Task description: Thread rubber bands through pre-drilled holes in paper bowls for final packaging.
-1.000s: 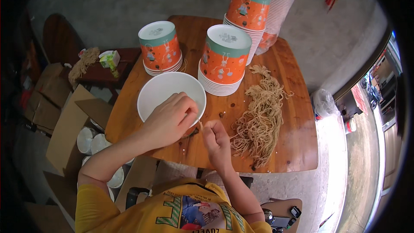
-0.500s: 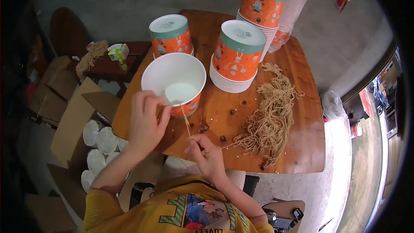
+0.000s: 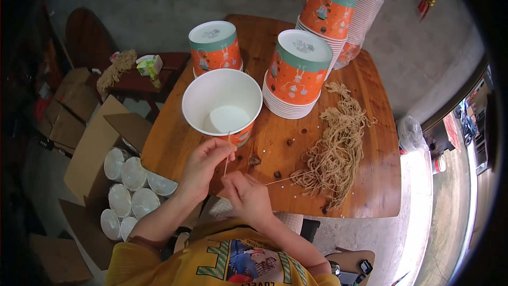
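Seen from above, a person in a yellow printed shirt [image 3: 219,259] works at a wooden tabletop [image 3: 378,188] with a length of tan string [image 3: 279,181] and a paper bucket [image 3: 222,103]. The bucket stands mouth up near the front edge, just in front of a short stack of upturned buckets [image 3: 215,47].

The work on this bucket looks partway along. String already meets the rim on the side nearest the person, but whether it passes through a hole or is knotted cannot be made out. It is not cut free: beyond the hands, a strand runs right to a tangled heap of string [image 3: 341,145]. The upturned buckets in the stacks show no string on the sides in view.

Both hands are closed. The left hand [image 3: 205,159] pinches the string just below the rim; the right hand [image 3: 247,197], a little lower, grips it in a loose fist, with a taut piece between them.

The bucket is smooth white inside, with a round flat bottom and a thick rolled rim; a patch of orange outer wall shows below. The string is thin and looks soft.
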